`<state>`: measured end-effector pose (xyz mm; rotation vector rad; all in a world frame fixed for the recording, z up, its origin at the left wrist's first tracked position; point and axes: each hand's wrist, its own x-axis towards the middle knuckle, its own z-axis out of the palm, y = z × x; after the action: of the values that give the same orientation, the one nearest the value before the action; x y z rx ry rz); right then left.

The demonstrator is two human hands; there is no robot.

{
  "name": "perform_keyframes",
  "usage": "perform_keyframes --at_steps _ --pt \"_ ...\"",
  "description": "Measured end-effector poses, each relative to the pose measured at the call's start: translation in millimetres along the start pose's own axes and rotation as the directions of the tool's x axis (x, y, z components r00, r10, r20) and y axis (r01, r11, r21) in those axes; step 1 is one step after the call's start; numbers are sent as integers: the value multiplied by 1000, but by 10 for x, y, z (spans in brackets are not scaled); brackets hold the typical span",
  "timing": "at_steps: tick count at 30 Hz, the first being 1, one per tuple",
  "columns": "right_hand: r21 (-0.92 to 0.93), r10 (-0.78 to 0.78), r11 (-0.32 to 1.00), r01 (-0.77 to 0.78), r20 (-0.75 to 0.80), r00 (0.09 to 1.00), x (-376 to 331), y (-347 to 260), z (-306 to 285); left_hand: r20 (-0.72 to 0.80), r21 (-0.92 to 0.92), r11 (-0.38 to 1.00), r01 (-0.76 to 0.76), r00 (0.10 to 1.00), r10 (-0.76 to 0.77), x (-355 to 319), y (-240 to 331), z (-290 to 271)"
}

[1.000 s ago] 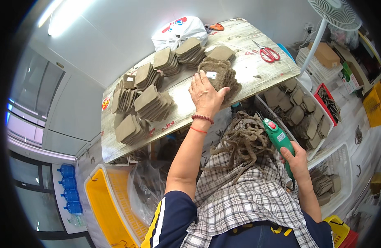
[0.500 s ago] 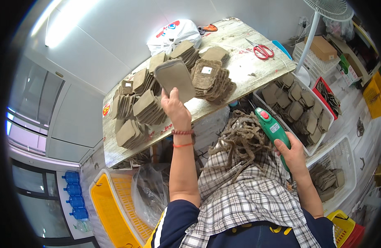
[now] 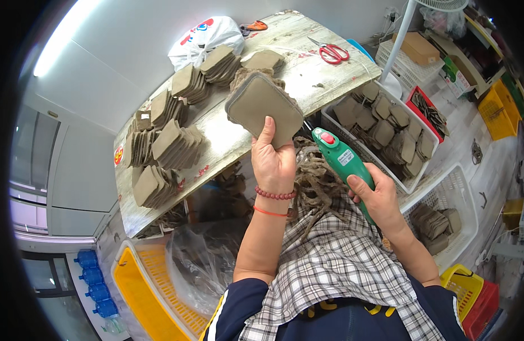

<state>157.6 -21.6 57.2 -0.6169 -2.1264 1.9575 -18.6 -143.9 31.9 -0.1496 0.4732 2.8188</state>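
Head view: brownish pad (image 3: pixel 263 111) held up, green tool (image 3: pixel 344 156) right by its edge

So the pad is up above the front edge of the table (image 3: pixel 302 79), flat face toward the camera, a shaggy stack (image 3: pixel 248 74) partly hidden behind it. The left hand (image 3: pixel 273 165) has it pinched at the bottom, thumb on the face, other fingers tucked behind where I can't see them. The right hand (image 3: pixel 378 199) is wrapped round the green tool, and the thin tip points at the pad's right side. Touching or just beside? Can't tell from here.

My read: this is the lining-up bit, pad and tool being squared to each other. Working that edge would call for a firm left pinch, fingers clear of the tip, and a steady right wrist.

A heap of fuzzy strips (image 3: pixel 313 182) sits on the checked apron (image 3: pixel 330 267), below the tool. More stacks of pads (image 3: pixel 177 145) stand along the table's left side.

Containers: the white crate (image 3: pixel 408 187) right of the table is loaded with loose pads (image 3: pixel 381 126), the lower white basket (image 3: pixel 464 196) has a smaller pile (image 3: pixel 432 221), and a red tray (image 3: pixel 411 104) holds thin dark strips (image 3: pixel 428 112). Over left, a yellow tub (image 3: pixel 131 278) stands beside a clear plastic bag (image 3: pixel 194 278), contents hard to make out
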Motion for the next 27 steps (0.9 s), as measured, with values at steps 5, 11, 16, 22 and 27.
perform_keyframes --at_steps 5,11,16,22,27 --pt "-8 -31 999 31 -17 999 2 0 -13 6 61 997 50 999 -50 -51 -82 -14" --pt "-17 -34 999 34 -27 999 16 -41 -38 36 144 986 86 995 -92 -156 -136 -60" --pt "-13 -60 998 59 -71 996 77 -89 -55 37 222 962 157 985 -170 -315 -218 -94" --pt "41 -38 998 40 -47 998 110 -151 -144 36 279 930 240 965 -260 -425 -209 -208" --pt "-9 26 1000 -26 22 999 80 -207 -349 79 466 827 316 916 -394 -308 31 -345"
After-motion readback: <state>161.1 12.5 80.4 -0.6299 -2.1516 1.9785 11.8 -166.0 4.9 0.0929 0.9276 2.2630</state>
